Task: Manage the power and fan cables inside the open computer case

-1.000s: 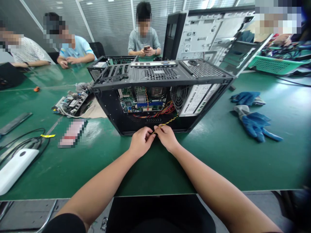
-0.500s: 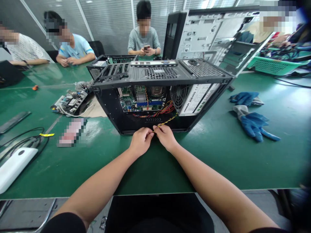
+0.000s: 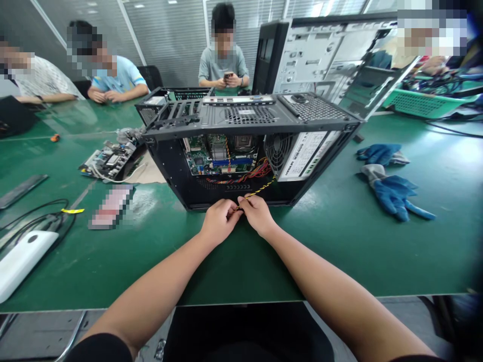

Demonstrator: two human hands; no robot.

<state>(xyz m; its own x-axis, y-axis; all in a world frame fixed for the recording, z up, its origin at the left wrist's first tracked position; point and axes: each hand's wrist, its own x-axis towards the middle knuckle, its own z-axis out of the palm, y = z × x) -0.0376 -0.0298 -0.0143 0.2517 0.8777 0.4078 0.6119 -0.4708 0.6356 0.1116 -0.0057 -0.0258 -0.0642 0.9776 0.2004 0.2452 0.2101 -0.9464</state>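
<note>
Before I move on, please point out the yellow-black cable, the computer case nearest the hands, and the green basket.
Yellow-black cable [image 3: 263,189]: head view, exposed twisted stretch.
Computer case [image 3: 241,130]: head view, near top edge.
Green basket [image 3: 424,103]: head view, front wall.

Black, yellow and green

The twisted wire [image 3: 263,189] is striped yellow and black. The computer case [image 3: 166,166] is black, its motherboard [image 3: 202,163] green with a blue slot [image 3: 236,162], its bundled wires [image 3: 260,172] red and orange, its power supply label [image 3: 302,158] white. The tabletop [image 3: 241,271] is deep green, the near glove [image 3: 394,195] blue with a grey cuff [image 3: 374,172], the basket [image 3: 426,103] mint green.
</note>
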